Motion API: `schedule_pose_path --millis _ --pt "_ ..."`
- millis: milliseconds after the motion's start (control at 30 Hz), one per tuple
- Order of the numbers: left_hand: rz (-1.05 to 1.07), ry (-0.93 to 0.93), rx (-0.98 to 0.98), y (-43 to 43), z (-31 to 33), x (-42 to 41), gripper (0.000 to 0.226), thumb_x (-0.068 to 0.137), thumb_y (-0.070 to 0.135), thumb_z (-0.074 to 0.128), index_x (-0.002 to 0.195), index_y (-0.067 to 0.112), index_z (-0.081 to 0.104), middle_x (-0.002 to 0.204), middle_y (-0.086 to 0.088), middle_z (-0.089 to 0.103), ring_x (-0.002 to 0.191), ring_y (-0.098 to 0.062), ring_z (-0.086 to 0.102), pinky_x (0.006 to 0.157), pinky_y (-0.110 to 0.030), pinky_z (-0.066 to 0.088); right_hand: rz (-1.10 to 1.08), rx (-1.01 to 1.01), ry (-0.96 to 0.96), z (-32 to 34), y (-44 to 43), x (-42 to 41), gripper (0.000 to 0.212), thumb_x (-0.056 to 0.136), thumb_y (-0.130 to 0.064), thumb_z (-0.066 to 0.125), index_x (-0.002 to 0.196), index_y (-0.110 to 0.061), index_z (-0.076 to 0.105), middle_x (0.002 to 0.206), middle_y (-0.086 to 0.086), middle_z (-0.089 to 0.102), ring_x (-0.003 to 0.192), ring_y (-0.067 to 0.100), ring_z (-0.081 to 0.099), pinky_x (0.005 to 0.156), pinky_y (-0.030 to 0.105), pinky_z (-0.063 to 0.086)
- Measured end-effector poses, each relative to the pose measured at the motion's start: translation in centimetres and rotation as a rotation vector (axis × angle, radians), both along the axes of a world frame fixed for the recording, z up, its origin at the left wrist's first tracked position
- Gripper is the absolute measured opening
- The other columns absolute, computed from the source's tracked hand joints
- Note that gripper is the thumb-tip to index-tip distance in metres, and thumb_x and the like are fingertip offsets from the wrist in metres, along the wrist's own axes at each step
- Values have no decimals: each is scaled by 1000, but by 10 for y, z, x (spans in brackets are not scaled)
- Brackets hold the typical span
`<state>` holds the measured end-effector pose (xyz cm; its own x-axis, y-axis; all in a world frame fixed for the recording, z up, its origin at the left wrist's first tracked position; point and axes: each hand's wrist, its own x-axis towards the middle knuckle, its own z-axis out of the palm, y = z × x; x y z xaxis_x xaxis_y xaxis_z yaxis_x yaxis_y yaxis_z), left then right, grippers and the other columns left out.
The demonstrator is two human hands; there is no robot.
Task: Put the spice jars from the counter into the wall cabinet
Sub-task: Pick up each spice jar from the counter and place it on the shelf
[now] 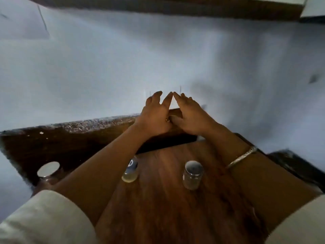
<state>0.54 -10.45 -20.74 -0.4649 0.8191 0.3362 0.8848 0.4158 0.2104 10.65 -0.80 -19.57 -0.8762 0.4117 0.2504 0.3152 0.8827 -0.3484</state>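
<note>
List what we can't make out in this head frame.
Head view throughout.
1. Whether the left hand and right hand hold anything: palms face away, motion blur.
2. Middle jar: label partly behind the left forearm.
3. Left jar: body mostly behind the left arm.
4. Brown edge, likely the cabinet: cut off by the top edge.

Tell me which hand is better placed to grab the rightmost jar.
Right hand: both hands are empty, but that jar stands beside the right forearm, farther from the left hand.
</note>
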Motion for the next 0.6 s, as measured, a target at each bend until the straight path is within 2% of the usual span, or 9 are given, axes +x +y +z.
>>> schedule_pose_path --millis 67,133,200,267,333,433,500,600 --pt "-78 -29 -64 10 -41 25 85 82 38 62 150 17 16 151 -20 21 140 -39 18 113 -52 27 -47 -81 -41 -42 8 37 74 91 -34 56 150 -11 17 152 16 28 139 33 29 115 40 23" --pt "-122 -101 -146 17 -82 56 85 83 41 63 150 18 16 151 -17 21 140 -38 17 113 -48 25 -129 -179 -92 -92 16 77 73 91 -37 55 150 -12 19 155 14 25 142 32 25 117 44 21" --pt "-158 -159 -205 22 -118 85 82 83 39 63 149 17 20 151 -14 25 140 -34 20 114 -43 22 -153 -191 -143 -137 24 113 72 91 -42 52 149 -14 22 155 11 25 144 31 23 118 47 20" --pt "-181 -224 -227 31 -154 111 77 84 40 61 147 18 23 150 -12 30 138 -32 27 113 -43 26 -145 -182 -240 -171 32 145 70 93 -48 41 150 -14 20 156 8 23 146 28 18 120 45 12" --pt "-196 -266 -296 42 -183 133 79 86 46 58 149 19 18 153 -10 27 141 -33 25 115 -47 27 -159 -145 -305 -195 45 172 74 90 -56 31 150 -15 19 157 8 20 147 27 14 121 43 8" --pt "-216 -327 -384 59 -211 161 82 87 44 58 150 17 12 155 -11 21 143 -33 20 117 -49 22 -263 -157 -330 -220 71 207 69 93 -48 44 150 -18 18 158 11 17 147 32 9 119 43 10" --pt "-221 -437 -411 76 -226 183 86 86 43 59 151 18 8 154 -12 19 142 -33 20 115 -45 26 -307 -176 -381 -231 91 232 71 92 -43 50 150 -18 18 158 14 14 146 35 5 118 44 11" --pt "-215 -557 -474 104 -247 215 92 83 45 62 151 24 3 155 -11 17 142 -34 20 114 -46 29 -331 -183 -455 -249 120 263 83 86 -51 56 150 -23 12 159 13 6 146 38 -2 118 48 11"
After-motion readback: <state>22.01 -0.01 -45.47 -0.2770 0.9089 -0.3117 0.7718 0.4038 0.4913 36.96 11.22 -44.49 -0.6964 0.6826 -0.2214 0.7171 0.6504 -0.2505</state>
